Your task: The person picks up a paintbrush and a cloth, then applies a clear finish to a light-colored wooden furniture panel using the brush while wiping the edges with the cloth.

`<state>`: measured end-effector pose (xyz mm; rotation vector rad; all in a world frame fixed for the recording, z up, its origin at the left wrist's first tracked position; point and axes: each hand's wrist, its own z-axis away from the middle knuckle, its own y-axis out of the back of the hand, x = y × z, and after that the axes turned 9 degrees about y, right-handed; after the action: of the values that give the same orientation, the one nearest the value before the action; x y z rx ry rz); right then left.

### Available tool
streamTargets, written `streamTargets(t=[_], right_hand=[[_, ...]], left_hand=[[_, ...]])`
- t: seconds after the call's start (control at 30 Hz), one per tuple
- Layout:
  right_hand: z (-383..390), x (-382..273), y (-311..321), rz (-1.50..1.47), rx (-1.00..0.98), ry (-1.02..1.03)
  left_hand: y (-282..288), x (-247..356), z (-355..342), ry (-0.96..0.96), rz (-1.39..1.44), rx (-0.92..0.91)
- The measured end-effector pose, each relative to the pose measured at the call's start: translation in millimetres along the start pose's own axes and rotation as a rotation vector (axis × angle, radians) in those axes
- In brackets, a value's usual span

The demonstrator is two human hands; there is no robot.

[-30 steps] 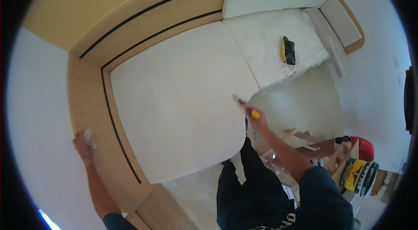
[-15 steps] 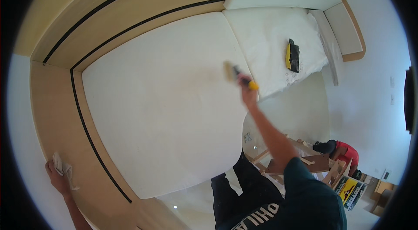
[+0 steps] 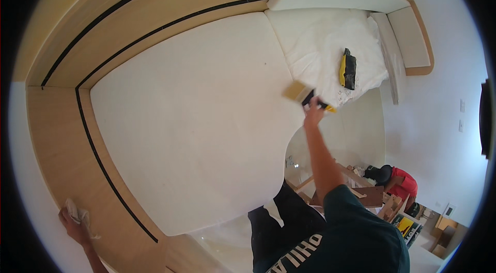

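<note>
A wide brush [image 3: 298, 92] with pale bristles and a black and yellow handle is in my right hand [image 3: 313, 114], fingers wrapped round the handle. Its bristles are over the right side of a large white cushion [image 3: 191, 118]; whether they touch it I cannot tell. At the lower left, my left hand [image 3: 75, 228] is closed on a crumpled whitish cloth [image 3: 79, 214], against the wooden panel [image 3: 62, 159] beside the wall. A small dark mark shows on the cushion's upper right.
A black and yellow packet [image 3: 348, 69] lies on a plastic-covered cushion [image 3: 315, 40] at the far right. Black strips [image 3: 98, 154] run along the wooden surround. Boards [image 3: 368, 196] and a box [image 3: 406, 226] stand at lower right, near a bent-over person in red [image 3: 404, 182].
My right hand has moved right and slightly nearer with the brush, whose bristles now show broadside. My left hand and the cloth have shifted slightly down and right in the picture.
</note>
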<state>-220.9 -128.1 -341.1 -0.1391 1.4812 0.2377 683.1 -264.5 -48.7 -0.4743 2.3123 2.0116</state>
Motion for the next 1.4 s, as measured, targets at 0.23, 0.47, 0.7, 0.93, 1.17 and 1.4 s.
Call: streamTargets(t=[0.23,0.47,0.7,0.93,1.17,1.4], right_hand=[[133.2,-23.5,-11.1,0.008,-0.622,-0.472],[98.0,21.0,-16.1,-0.101,-0.153,-0.118],[302.2,-7.8,-64.4,0.017,-0.916,-0.545],[-33.0,-24.0,-106.5,-0.279,-0.087,0.001],[64.1,-22.9,-138.5,-0.055,-0.652,-0.368],[-42.7,14.4,-99.9,-0.021,-0.244,-0.324]], left_hand=[[9.3,-7.1,14.6,0.075,-0.066,-0.033],[6.1,5.8,1.6,0.036,-0.103,-0.033],[15.2,-3.9,9.8,0.039,-0.136,-0.036],[7.9,-1.0,5.6,0.030,-0.086,0.021],[19.3,-4.9,13.0,0.065,-0.116,-0.027],[0.6,4.2,2.3,0.028,-0.042,-0.006]])
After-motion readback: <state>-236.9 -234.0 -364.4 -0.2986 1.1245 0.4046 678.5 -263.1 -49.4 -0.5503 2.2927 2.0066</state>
